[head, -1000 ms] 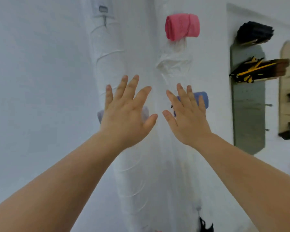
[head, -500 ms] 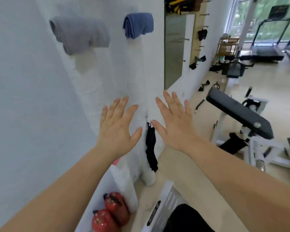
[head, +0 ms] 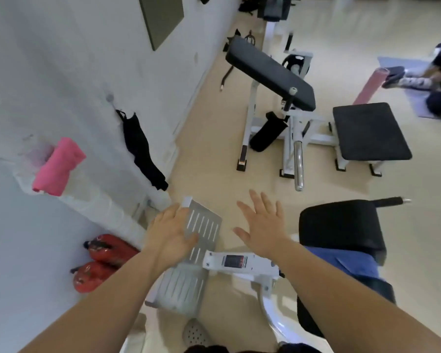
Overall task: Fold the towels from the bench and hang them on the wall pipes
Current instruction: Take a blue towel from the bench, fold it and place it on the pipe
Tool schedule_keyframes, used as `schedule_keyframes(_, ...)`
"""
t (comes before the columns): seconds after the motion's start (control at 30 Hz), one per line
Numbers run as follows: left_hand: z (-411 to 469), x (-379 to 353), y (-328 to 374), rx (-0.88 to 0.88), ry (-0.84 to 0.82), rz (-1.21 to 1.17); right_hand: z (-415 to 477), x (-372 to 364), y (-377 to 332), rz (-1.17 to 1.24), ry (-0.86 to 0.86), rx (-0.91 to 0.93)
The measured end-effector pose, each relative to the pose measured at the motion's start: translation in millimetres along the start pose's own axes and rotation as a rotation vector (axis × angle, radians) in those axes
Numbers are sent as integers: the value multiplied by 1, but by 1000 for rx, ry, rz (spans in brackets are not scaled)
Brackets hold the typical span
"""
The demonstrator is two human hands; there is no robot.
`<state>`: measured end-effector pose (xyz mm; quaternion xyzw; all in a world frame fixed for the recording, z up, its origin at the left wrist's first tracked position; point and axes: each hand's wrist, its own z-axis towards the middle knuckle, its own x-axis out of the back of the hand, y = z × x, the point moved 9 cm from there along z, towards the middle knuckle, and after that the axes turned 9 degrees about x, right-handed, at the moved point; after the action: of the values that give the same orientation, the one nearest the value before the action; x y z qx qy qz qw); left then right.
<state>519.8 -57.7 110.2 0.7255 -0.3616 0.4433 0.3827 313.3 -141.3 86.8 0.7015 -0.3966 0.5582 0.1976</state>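
Two hands, head view. The left hand point(head: 171, 233) and right hand point(head: 262, 225) are both spread flat with straight fingers and hold nothing. They are poised above a slotted metal footplate point(head: 204, 225) and the pale floor. One blue towel point(head: 346, 266) lies on the black bench point(head: 341, 225) at near right, partly hidden by the right forearm.

Probable hazards:
- The towel seems to sit by the pad's near edge, so a pull on one corner would likely drag it to the floor.
- Limp cloth folded unevenly may slide off a pipe.
- The white machine frame point(head: 239, 262) and two red extinguishers point(head: 99, 261) stand between bench and wall, so a hurried step might catch a foot.

Appearance: the blue towel looks soft, rumpled and unfolded. One pink towel point(head: 59, 166), folded into a thick pad, hangs over the wrapped wall pipe point(head: 94, 203) at left and appears finished. A black cloth point(head: 140, 149) hangs on the wall farther along.
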Motion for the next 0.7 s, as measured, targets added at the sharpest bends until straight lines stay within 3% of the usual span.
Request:
schedule_keyframes(0.4,-29,-183,237,-98,-274,23,-159,-138,278,158,-128,-376)
schedule_keyframes(0.53,-33,-236,290,-98,-372,-25,-194,-185,321,220,-137,-554)
schedule_keyframes(0.7,-21,-298,334,-126,-524,-81,-199,-210,327,317,-17,-603)
